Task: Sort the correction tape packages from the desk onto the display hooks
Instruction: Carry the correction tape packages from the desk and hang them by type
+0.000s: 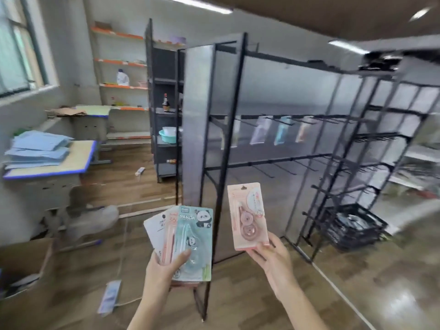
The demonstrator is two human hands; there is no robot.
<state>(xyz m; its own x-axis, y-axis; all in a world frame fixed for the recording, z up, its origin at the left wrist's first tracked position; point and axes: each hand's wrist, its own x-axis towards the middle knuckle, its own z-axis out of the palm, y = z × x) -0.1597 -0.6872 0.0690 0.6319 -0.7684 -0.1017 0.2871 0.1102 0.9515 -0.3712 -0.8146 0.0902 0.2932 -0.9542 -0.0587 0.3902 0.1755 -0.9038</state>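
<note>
A fan of three correction tape packages is held in the left hand, the thumb curled across the front card and the fingers hidden behind. On the front card, a pale green one, the word "PANDA" is printed beside a panda picture, and a second small panda is seen on the tape body under the blister. On the middle card, pink, the figures "30" can be read; on the rear card, white, only a few dark letters are seen, too blurred to be made out. A single pink package is pinched at its lower edge by the right hand, thumb in front and fingers behind, and is held upright and well apart from the fan. Red characters are printed on its upper right, but they cannot be read; two round reels are shown through its blister.

Behind both hands a black display rack with rows of hooks is seen. On its middle row four packages are already hung, blurred: one pale, one lilac, one teal, one pink. At the left a desk edged in blue is stacked with light blue sheets. A black crate is set on the floor at the rack's right foot
</note>
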